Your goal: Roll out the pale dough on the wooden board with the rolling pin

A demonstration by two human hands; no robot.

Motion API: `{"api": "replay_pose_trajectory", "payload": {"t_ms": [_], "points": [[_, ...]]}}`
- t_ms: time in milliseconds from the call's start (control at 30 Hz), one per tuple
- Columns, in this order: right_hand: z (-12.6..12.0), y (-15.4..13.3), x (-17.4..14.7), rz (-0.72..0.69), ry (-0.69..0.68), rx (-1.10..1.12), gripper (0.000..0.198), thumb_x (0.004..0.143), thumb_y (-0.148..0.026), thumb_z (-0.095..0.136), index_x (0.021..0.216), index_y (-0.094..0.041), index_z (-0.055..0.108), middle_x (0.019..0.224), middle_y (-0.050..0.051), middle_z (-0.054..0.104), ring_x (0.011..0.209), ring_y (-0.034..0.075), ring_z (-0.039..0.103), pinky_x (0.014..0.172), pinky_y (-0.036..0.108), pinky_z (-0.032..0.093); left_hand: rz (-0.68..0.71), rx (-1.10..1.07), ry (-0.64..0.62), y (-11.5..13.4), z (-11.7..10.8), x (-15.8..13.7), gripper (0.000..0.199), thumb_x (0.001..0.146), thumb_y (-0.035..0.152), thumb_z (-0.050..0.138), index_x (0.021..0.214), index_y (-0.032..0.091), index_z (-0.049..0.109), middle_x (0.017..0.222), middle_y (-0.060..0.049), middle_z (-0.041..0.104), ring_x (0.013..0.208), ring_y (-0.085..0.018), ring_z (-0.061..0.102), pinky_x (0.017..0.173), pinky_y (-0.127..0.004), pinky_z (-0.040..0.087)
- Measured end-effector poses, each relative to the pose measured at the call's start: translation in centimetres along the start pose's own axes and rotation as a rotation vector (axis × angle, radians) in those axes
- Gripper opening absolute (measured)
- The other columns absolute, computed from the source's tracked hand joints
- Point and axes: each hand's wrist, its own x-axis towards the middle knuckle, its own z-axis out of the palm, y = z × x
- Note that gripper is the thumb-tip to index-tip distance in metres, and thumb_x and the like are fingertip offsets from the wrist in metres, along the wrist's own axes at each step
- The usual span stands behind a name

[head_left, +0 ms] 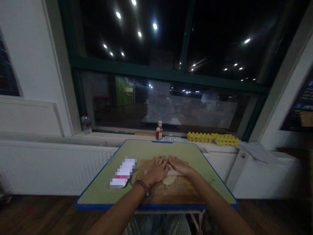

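Note:
A flat piece of pale dough [169, 180] lies on a wooden board [174, 195]. Across its far edge runs a pale rolling pin [174, 171], largely covered by my hands. My left hand [157, 168], with a beaded bracelet at the wrist, lies palm down with fingers stretched forward, beside and partly over the pin's left part. My right hand [180, 166] rests flat over the pin, its fingers angled in toward the left fingertips. Neither hand has its fingers wrapped round the pin. The undersides of both palms are hidden.
The board rests on a small green table [97, 192] with a blue rim. On its left lies a blurred-out white and pink item [123, 173]. Along the windowsill stand a red-filled bottle [159, 131], a clear bottle [86, 124] and yellow egg trays [211, 138], with a grey cloth [256, 150] nearby.

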Motion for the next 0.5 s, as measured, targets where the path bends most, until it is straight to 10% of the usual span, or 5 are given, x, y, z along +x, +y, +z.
{"api": "replay_pose_trajectory", "payload": {"t_ms": [500], "points": [[1.8,1.3,0.1,-0.082,0.093,0.070,0.067,0.098,-0.055,0.017,0.154,-0.019,0.026,0.159,0.005,0.027,0.147,0.016,0.018,0.120,0.035,0.013,0.019,0.059,0.203,0.9,1.0,-0.4,0.046,0.099,0.034,0.029,0.131,0.018,0.058,0.138,-0.009,0.056,0.132,-0.026,0.042,0.118,-0.045,0.015]]}}
